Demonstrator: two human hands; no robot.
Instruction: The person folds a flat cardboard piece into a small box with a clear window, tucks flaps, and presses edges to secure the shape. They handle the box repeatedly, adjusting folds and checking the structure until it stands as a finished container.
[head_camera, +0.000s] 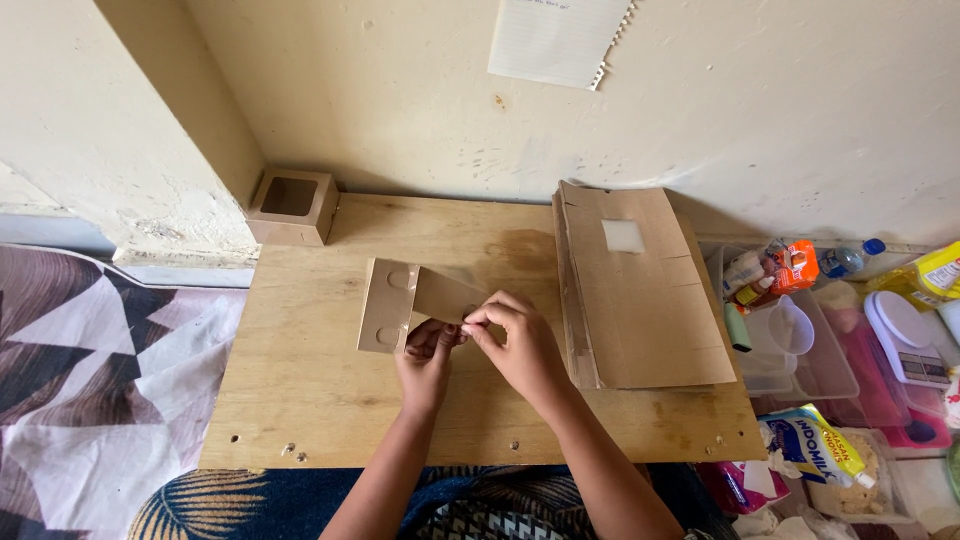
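Observation:
A flat brown cardboard box blank (400, 300) with cut-out flaps lies partly lifted over the middle of a plywood board (300, 400). My left hand (428, 355) pinches its lower right edge from below. My right hand (515, 340) grips the same edge with thumb and fingers, just right of the left hand. One panel of the blank is bent up toward my hands.
A finished small brown box (292, 206) with a window stands at the board's back left corner. A stack of flat cardboard blanks (640, 290) lies on the right. Clear plastic bins (800, 350) with bottles, packets and a scale crowd the floor at right. A patterned cloth (90, 380) lies left.

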